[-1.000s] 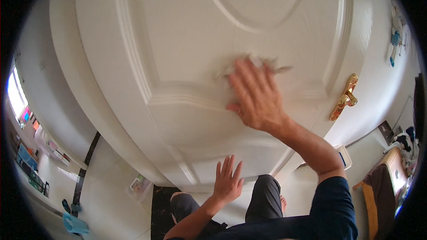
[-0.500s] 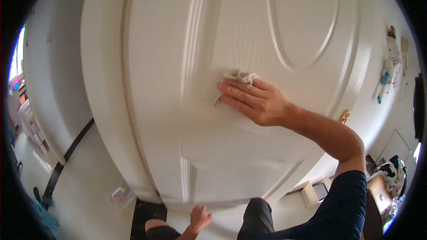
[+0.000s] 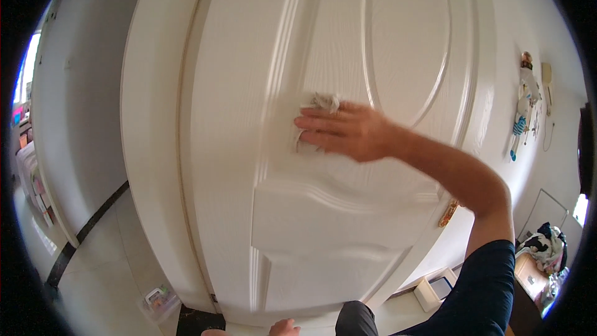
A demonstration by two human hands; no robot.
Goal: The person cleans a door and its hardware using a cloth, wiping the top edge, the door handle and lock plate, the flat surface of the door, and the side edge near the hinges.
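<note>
My right hand (image 3: 348,129) presses a crumpled whitish cloth (image 3: 324,101) against a white panelled door (image 3: 336,227). The fingers lie side by side, pointing left, and the cloth bunches out above them and a little below. They touch the door left of its oval moulding, over the wavy raised edge of a lower panel. Low in the picture, only a bit of my left hand (image 3: 285,328) shows at the lower edge, away from the door's middle; most of its fingers are cut off.
A gold door handle (image 3: 448,213) sits at the door's right edge, under my forearm. Hanging ornaments (image 3: 521,109) and a wall handset (image 3: 547,87) are on the right wall. Clothes (image 3: 547,246) lie piled at right. A clear plastic box (image 3: 160,302) stands on the floor at left.
My right hand has slid slightly left and up with the cloth on the door. The view has shifted, and my left hand has dropped mostly out of the lower edge.
</note>
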